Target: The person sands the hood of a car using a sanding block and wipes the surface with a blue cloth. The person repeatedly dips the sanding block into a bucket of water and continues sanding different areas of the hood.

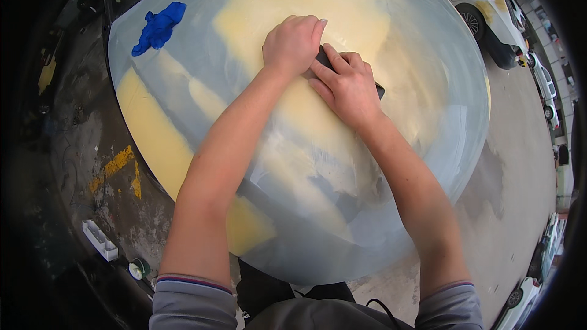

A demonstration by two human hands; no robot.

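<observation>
Both my hands press on a dark, flat block (320,56), which looks like a sanding block, on a large curved car panel (440,146) with patches of pale yellow and grey-blue. My left hand (292,46) is curled over the block's upper-left end. My right hand (348,88) grips it just to the right, fingers bent over the top, with the block's far end showing beside it. A crumpled blue cloth (159,27) lies on the panel's upper-left area.
A white car (495,24) with yellowish patches stands at upper right, with more cars (543,88) along the right rim. On the dark ground (85,122) at left are yellow painted markings (113,165), a white oblong object (99,238) and a small green-and-white can (137,267).
</observation>
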